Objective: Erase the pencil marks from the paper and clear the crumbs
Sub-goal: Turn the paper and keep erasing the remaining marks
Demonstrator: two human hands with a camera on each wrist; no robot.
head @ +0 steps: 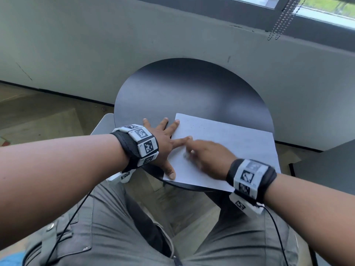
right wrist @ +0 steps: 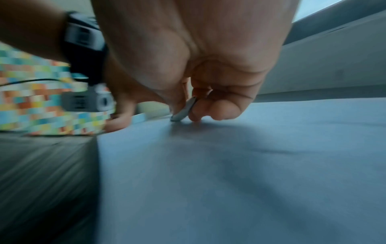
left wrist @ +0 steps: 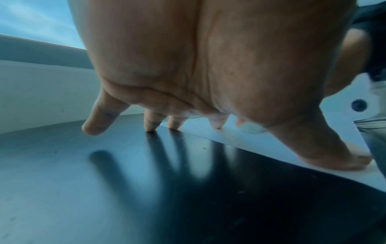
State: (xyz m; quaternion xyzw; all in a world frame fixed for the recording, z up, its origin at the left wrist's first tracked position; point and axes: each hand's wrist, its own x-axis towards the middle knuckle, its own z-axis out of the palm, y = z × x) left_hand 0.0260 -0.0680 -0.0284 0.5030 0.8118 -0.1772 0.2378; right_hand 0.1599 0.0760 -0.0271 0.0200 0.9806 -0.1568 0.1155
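A white sheet of paper [head: 230, 148] lies on the near right part of a round black table [head: 188, 93]. Faint pencil specks [head: 196, 127] show near its far left corner. My left hand [head: 165, 139] lies flat with spread fingers, pressing the sheet's left edge; its thumb [head: 171, 174] holds the near left corner. In the left wrist view the fingertips [left wrist: 150, 127] touch table and paper [left wrist: 261, 140]. My right hand [head: 207, 156], blurred, pinches a small grey-white eraser [right wrist: 183, 110] whose tip touches the paper [right wrist: 229, 165].
A grey wall [head: 96, 45] and window sill [head: 317, 25] stand right behind the table. Bead chains [head: 280, 20] hang at the upper right. The paper's right corner [head: 274, 162] overhangs the table edge. My lap in grey trousers [head: 124, 227] is below.
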